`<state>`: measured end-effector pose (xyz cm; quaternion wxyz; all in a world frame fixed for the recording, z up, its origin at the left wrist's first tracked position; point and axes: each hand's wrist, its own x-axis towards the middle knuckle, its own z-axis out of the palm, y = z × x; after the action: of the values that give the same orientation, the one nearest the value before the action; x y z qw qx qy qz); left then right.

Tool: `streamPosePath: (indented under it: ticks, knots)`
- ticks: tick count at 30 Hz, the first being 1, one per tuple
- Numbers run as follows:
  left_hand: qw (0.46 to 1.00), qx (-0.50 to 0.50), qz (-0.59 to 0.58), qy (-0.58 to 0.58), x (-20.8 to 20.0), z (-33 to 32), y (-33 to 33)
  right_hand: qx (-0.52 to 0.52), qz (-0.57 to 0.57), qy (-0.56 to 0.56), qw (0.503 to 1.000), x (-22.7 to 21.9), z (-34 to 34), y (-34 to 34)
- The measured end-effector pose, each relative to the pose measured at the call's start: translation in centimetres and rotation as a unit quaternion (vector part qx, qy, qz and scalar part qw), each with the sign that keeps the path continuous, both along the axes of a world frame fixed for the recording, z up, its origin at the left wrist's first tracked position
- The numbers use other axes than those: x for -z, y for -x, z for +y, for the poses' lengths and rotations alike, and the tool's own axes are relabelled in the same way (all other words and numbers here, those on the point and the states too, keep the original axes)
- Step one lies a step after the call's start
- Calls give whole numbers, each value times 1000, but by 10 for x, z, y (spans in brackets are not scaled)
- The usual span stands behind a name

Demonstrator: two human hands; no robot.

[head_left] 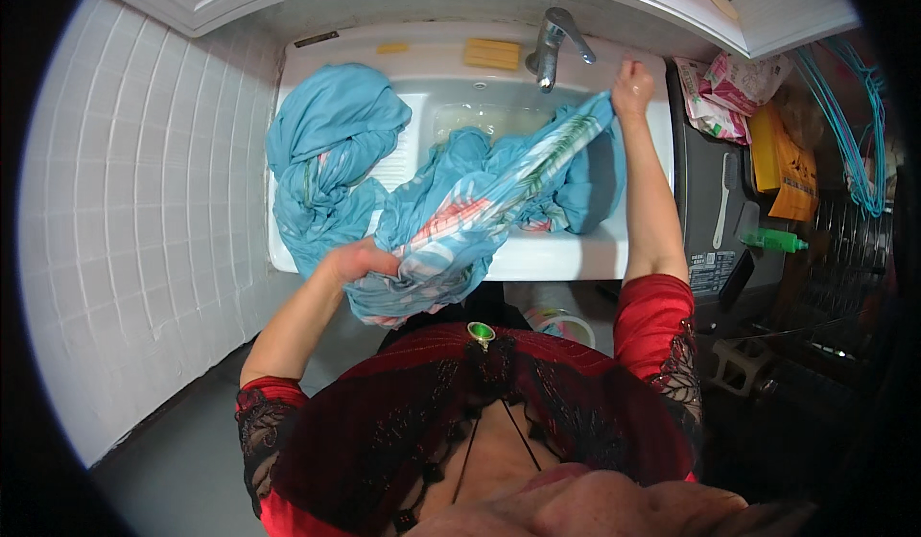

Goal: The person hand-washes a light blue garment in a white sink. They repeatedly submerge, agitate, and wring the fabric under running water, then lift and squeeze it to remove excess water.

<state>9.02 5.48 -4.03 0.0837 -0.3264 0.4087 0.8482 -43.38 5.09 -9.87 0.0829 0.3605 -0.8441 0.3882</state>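
A large, wet-looking light blue cloth (460, 213) with pink and green leaf patterns stretches slantwise across a white laundry sink (576, 267). My left hand (363, 261) is closed round a gathered fold near the sink's front edge. At the far right, beside the tap (547, 50), my right hand (633, 88) is closed at the raised end of the cloth; its fingertips are mostly hidden. More of the blue cloth lies bunched on the ribbed washboard (395, 165) at the left. Part of it hangs into the basin, where some cloudy water (489, 118) shows.
A yellow soap bar (492, 54) and a smaller yellow piece (392, 48) lie on the sink's back ledge. Right of the sink, a dark appliance top (700, 192) holds a white-handled brush (723, 201) and packets (743, 86). Blue hangers (863, 134) hang beyond. A tiled wall (125, 192) borders the left.
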Motion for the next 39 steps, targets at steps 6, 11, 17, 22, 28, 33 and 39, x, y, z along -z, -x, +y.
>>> streamPosePath:
  ticks: [6,11,17,22,28,33,39]
  knots:
    - [969,-205,-57,-128,7,1,-19,-49,-232,-79,968,1,34,-52]
    - [976,-200,52,-74,-5,-5,11,-265,-700,-314,583,13,129,-188]
    - [988,-13,138,70,-41,-4,81,-160,-833,202,489,26,63,-232]
    - [989,13,123,85,-28,-3,88,-197,-761,222,576,33,48,-187]
    - [932,-237,-3,-275,18,10,91,-50,-684,56,726,127,12,-206]
    - [949,-185,34,-253,31,10,82,-5,-720,106,685,156,16,-193]
    - [971,-151,69,173,35,28,92,-93,-590,-4,802,101,41,-183]
